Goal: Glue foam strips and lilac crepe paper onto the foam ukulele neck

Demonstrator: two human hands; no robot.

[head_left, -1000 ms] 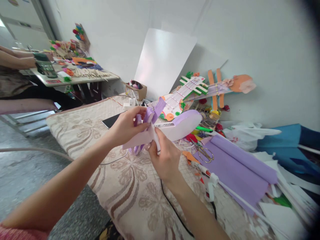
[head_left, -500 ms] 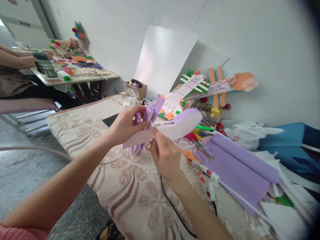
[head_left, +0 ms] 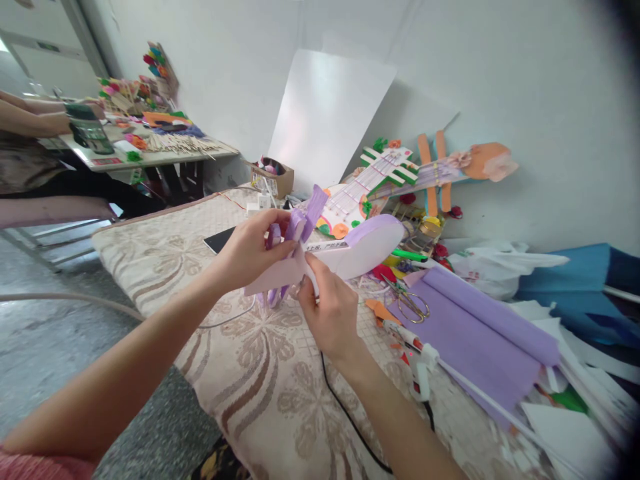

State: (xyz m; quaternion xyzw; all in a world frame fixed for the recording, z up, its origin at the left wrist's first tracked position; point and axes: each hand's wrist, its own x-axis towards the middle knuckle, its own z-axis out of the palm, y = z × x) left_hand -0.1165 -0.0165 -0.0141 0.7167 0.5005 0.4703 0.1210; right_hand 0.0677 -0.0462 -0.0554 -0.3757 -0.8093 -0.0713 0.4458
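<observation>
A white foam board cutout (head_left: 373,250) is held up over the cloth-covered table, its rounded end edged in purple crepe paper and printed characters on one strip. My left hand (head_left: 257,247) closes on its left part, thumb beside the purple-wrapped strips (head_left: 305,220) that stick up there. Bent fingers of my right hand (head_left: 330,303) pinch the lower edge near the middle; the fingertips partly hide what lies between them. More purple strips hang below the board.
Scissors (head_left: 411,305) lie on a purple crepe paper roll (head_left: 465,333) at right. Closer in is a glue gun (head_left: 419,373) with a black cord. Decorated paper guitars (head_left: 365,190) lean against the wall. A co-worker's arms (head_left: 35,117) are at another table, far left.
My right hand has shifted slightly left along the board's lower edge. My left hand keeps its hold, and the board has hardly moved.
</observation>
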